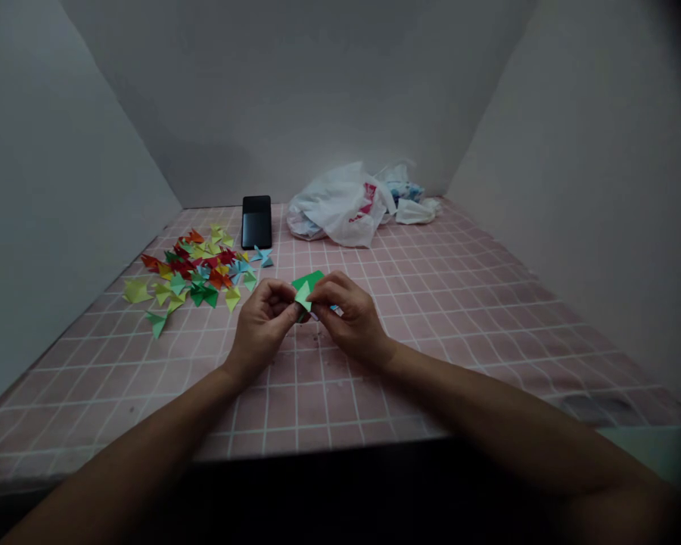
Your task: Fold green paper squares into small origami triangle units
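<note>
Two bare forearms [136, 435] reach forward over a pink gridded mat [340, 405]. Both hands grasp a folded green paper [312, 280] just above the mat, the left hand [259, 329] and right hand [352, 318] pinching it between curled fingers. Farther left lies a scattered heap of colored paper triangles [193, 269]; beyond sit a black phone [256, 222] and a white plastic bag [340, 206].

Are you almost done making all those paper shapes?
Done: a pile of folded paper pieces in red, yellow, green and blue lies on the pink tiled table. In hand: your left hand and right hand pinch a green paper. Left: only a blue paper bit shows by your right hand, so I can't tell how many remain.
</note>
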A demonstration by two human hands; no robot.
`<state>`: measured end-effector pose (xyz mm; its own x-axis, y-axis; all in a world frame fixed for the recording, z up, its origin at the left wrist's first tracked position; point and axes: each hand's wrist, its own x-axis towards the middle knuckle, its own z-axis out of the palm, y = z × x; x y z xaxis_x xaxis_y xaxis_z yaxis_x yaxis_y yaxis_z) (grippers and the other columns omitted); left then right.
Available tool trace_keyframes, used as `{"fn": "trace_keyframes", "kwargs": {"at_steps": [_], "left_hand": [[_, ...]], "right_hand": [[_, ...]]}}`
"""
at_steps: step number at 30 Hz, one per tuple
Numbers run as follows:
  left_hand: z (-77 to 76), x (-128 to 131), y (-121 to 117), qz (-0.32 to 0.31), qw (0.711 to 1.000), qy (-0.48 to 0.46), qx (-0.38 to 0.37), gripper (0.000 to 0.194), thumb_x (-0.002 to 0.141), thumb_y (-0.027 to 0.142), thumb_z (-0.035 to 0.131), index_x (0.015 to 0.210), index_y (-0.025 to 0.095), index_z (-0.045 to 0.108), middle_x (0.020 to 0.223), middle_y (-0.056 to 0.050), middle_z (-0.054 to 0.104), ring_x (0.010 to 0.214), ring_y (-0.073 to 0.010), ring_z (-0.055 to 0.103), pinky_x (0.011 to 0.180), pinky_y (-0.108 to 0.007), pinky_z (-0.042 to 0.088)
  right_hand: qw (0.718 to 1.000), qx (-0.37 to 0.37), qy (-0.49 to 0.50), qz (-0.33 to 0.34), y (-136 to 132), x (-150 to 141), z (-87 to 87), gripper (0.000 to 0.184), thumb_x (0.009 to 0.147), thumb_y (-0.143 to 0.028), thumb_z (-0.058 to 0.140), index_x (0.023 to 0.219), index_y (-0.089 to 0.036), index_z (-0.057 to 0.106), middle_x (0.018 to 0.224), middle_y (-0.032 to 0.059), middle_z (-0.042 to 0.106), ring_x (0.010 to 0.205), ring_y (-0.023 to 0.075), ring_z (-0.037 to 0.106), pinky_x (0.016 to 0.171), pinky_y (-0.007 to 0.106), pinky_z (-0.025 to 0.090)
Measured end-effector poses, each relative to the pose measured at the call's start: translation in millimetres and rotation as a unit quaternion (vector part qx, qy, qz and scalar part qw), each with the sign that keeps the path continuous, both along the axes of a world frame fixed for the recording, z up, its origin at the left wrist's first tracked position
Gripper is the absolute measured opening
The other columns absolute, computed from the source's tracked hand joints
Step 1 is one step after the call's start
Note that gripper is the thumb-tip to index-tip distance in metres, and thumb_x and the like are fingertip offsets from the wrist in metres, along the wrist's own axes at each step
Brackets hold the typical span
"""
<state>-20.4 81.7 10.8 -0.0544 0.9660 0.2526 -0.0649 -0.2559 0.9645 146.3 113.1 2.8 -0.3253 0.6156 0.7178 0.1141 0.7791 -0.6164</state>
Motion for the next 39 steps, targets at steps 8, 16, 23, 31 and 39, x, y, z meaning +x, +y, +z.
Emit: {"fn": "trace_keyframes", "kwargs": {"at_steps": [8,16,23,31,39], "left_hand": [[0.2,-1.9,1.4,0.015,1.000,0.004,0.002,0.019,0.075,0.025,0.080,0.083,0.018,0.064,0.078,0.001,0.068,0.071,-0.0123,0.068,0.071,-0.026,0.059],[-1.8,-2.9,2.5,-0.011,0.999,-0.028,-0.021,0.022,0.075,0.027,0.081,0.082,0.019,0.061,0.077,0.002,0.067,0.072,-0.0129,0.068,0.074,-0.029,0.059],[-2.3,-3.6,3.1,-0.056,0.998,0.022,-0.018,0.015,0.076,0.022,0.076,0.080,0.019,0.062,0.079,0.000,0.067,0.075,-0.0152,0.069,0.072,-0.029,0.057],[-2.8,-3.6,3.7,-0.055,0.998,0.023,-0.032,0.019,0.078,0.027,0.078,0.086,0.019,0.062,0.080,0.001,0.067,0.073,-0.0142,0.068,0.071,-0.028,0.059],[-5.8,-4.5,5.3,0.048,0.998,0.021,0.028,0.026,0.084,0.030,0.076,0.104,0.023,0.060,0.103,0.000,0.063,0.091,-0.0131,0.065,0.087,-0.029,0.056]], "right_hand": [[1.000,-0.015,0.000,-0.003,-0.2,-0.8,0.1,0.014,0.093,-0.012,0.060,0.102,-0.023,0.061,0.097,0.0042,0.061,0.085,0.0166,0.061,0.073,0.032,0.054],[0.992,-0.113,0.040,0.036,-0.2,-1.8,0.3,0.006,0.093,-0.016,0.059,0.095,-0.021,0.059,0.092,0.0028,0.060,0.081,0.0150,0.062,0.073,0.032,0.053],[0.933,-0.335,0.087,0.100,7.1,-2.3,1.6,0.023,0.082,-0.037,0.073,0.081,-0.019,0.058,0.074,-0.0021,0.060,0.066,0.0122,0.062,0.063,0.027,0.050],[0.914,-0.389,0.051,0.100,9.1,1.5,5.7,0.020,0.079,-0.034,0.071,0.075,-0.019,0.059,0.064,-0.0030,0.060,0.056,0.0101,0.053,0.051,0.023,0.043],[0.841,-0.503,0.159,0.118,10.5,-1.2,-1.5,0.032,0.072,-0.039,0.081,0.072,-0.019,0.056,0.063,-0.0041,0.060,0.050,0.0082,0.052,0.048,0.022,0.042]]}}
